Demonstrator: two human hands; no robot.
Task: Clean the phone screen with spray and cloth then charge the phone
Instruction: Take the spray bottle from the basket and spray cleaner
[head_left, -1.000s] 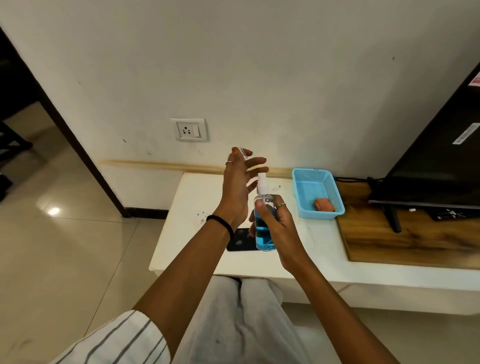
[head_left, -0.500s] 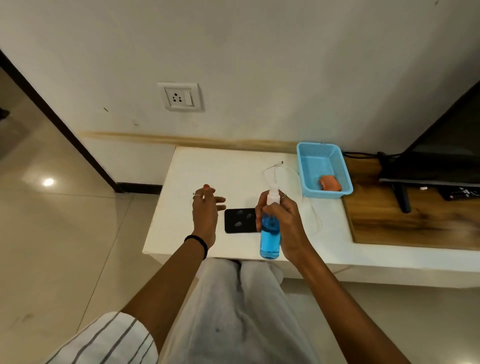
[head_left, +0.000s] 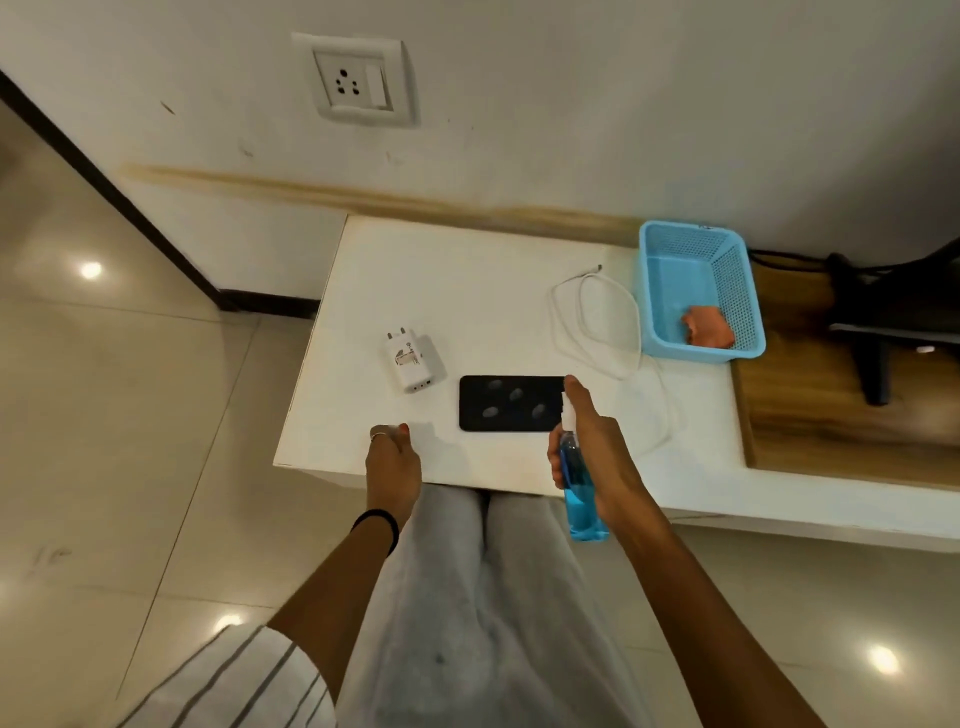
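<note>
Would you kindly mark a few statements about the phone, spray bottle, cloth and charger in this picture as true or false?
1. The right hand holds the blue spray bottle. True.
2. The phone lies inside the blue basket. False: it lies flat on the white table, left of the basket.
3. The orange cloth sits in the basket. True.
4. The charger is plugged into the wall socket. False: it lies on the table beside the phone.
5. The left hand grips the white cable. False: it is empty, near the table's front edge.
</note>
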